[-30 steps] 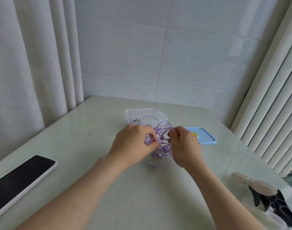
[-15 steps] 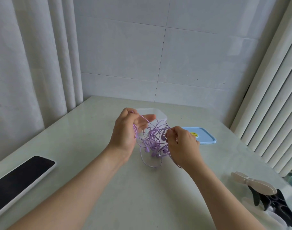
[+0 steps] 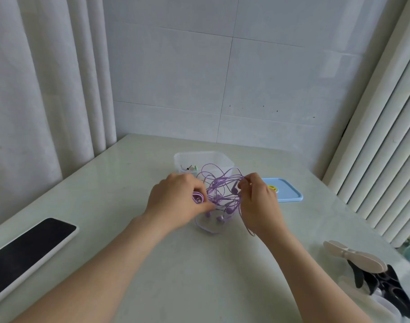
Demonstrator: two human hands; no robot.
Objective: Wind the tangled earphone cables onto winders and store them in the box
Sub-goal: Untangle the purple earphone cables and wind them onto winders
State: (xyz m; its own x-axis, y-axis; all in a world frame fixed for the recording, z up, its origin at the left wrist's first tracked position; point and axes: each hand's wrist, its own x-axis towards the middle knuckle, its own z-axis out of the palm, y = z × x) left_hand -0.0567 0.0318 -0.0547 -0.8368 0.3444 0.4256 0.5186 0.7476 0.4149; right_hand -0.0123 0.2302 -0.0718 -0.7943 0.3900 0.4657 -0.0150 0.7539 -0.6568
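A tangle of purple earphone cable point(image 3: 220, 190) hangs between my two hands above the pale table point(image 3: 106, 194). My left hand point(image 3: 176, 201) grips a small bundle of loops on the tangle's left side. My right hand point(image 3: 260, 201) pinches strands at the tangle's right edge, and one loop trails down past its wrist. Purple earbuds dangle under the tangle, just over the table. Behind the tangle stands a clear plastic box point(image 3: 183, 159), open, with a few small items in its left corner. Its blue lid point(image 3: 288, 192) lies flat to the right, with a yellow sticker on it.
A black tablet in a white case point(image 3: 26, 252) lies at the table's left front edge. At the front right lie a beige fan-like piece point(image 3: 353, 255) and black tools point(image 3: 386, 287). White curtains hang on the left, a tiled wall stands behind, and ribbed white panels rise on the right.
My left hand has dropped from beside the box's rim to the tangle's left side and now holds bunched loops. The right hand has stayed about where it was, still pinching the cable.
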